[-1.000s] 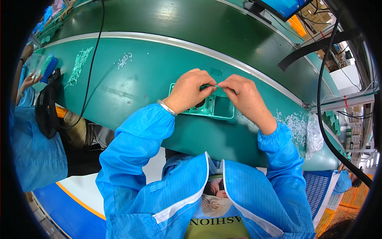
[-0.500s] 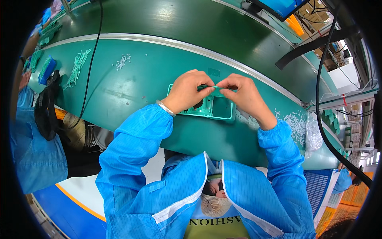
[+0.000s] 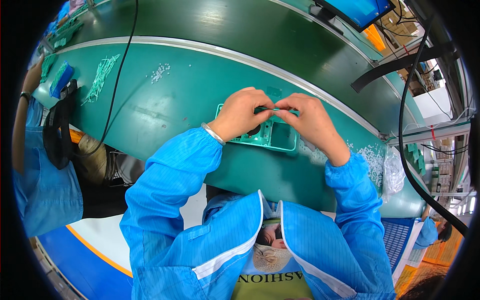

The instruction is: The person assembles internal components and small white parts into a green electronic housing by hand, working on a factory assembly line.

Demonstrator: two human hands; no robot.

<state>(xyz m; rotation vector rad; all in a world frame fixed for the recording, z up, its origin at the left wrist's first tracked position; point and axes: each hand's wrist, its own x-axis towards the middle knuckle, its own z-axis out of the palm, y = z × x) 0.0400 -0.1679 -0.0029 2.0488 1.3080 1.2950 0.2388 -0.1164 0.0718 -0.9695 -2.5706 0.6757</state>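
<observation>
A shallow green plastic housing (image 3: pixel 270 146) lies on the green work surface, with ribs, posts and a round dark part (image 3: pixel 254 131) inside it. My left hand (image 3: pixel 243 114) is over its left and middle part, thumb and fingers closed in a pinch. My right hand (image 3: pixel 310 120) pinches too, above the housing's right side. The fingertips of both hands meet over the far edge of the housing. A sliver of green shows between them, too small and covered to name. The hands hide much of the housing's far side.
White small pieces (image 3: pixel 370 159) lie scattered at the right beside a clear plastic bag (image 3: pixel 393 175); more pieces (image 3: pixel 159 73) lie far left. Green thin strips (image 3: pixel 102 77) lie near a blue bin (image 3: pixel 61 80). Black cables (image 3: pixel 120 65) hang down. A co-worker's arm (image 3: pixel 22 115) is at the left.
The view has shifted slightly, so most things sit a little to the right. My fingertips have drawn closer together over the housing. At the left, the co-worker's hand has risen.
</observation>
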